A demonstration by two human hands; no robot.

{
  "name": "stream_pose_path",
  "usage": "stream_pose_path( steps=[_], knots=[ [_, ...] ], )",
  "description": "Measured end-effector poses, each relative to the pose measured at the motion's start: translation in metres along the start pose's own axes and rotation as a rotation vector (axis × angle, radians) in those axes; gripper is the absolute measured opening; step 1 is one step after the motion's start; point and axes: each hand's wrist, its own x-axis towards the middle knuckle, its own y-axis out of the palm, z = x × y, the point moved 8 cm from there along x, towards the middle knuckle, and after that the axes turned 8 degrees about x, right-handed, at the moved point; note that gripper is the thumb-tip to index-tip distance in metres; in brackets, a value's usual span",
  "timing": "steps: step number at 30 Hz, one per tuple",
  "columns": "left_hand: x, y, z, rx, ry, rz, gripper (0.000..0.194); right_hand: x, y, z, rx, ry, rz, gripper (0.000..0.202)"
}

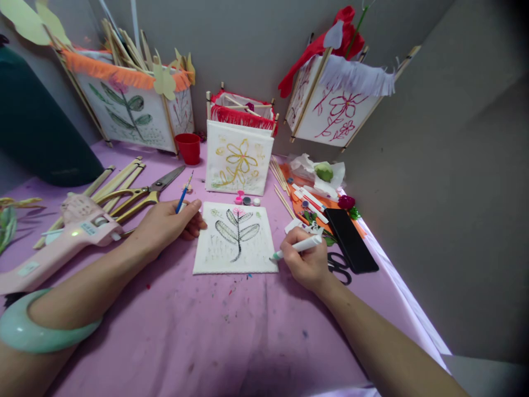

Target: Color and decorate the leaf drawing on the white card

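A white square panel (256, 248) lies on the table, bearing a dark-stemmed plant with green leaves and a pink flower. My right hand (308, 262) grips a white marker (303, 244) whose green end points down at the panel's lower right edge. At the panel's left edge is my left hand (173, 225), its fingers curled. A slim blue paintbrush (182, 199) sticks up from between its thumb and fingers, tip upward. Small paint pots (247, 200) stand just behind the panel.
Left are a pink glue gun (78, 237), gold-handled scissors (144, 193) and wooden sticks (124, 182). A red cup (189, 150) and decorated lanterns (239, 157) stand behind. At right lie a black phone (351, 240), black-handled scissors (339, 267) and several markers (309, 201).
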Motion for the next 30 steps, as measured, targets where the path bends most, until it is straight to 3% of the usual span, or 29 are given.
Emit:
stream_pose_path(
  steps=[6,11,14,18,24,27,30],
  knots=[
    [0.0,0.0,0.001,-0.02,-0.008,-0.003,0.038,0.003,0.005,-0.001,0.01,0.053,0.109,0.016],
    [0.0,0.001,0.001,-0.028,-0.007,0.001,0.038,0.004,-0.004,-0.002,0.105,0.073,0.011,0.019],
    [0.0,0.001,0.001,-0.032,-0.018,0.005,0.037,0.003,-0.005,-0.001,0.097,0.036,-0.012,0.019],
    [-0.001,0.001,0.0,-0.029,-0.009,0.005,0.037,0.002,0.0,0.004,0.02,-0.015,0.05,0.017],
    [-0.001,0.0,0.0,-0.017,-0.009,-0.003,0.039,0.002,-0.003,0.023,-0.11,-0.197,0.041,0.02],
    [-0.001,0.0,0.001,-0.018,-0.007,0.005,0.039,0.002,-0.004,0.017,-0.026,-0.115,0.015,0.02],
    [0.0,0.002,0.002,-0.021,0.006,0.029,0.039,0.001,0.003,0.007,0.01,-0.043,0.074,0.018]
  ],
)
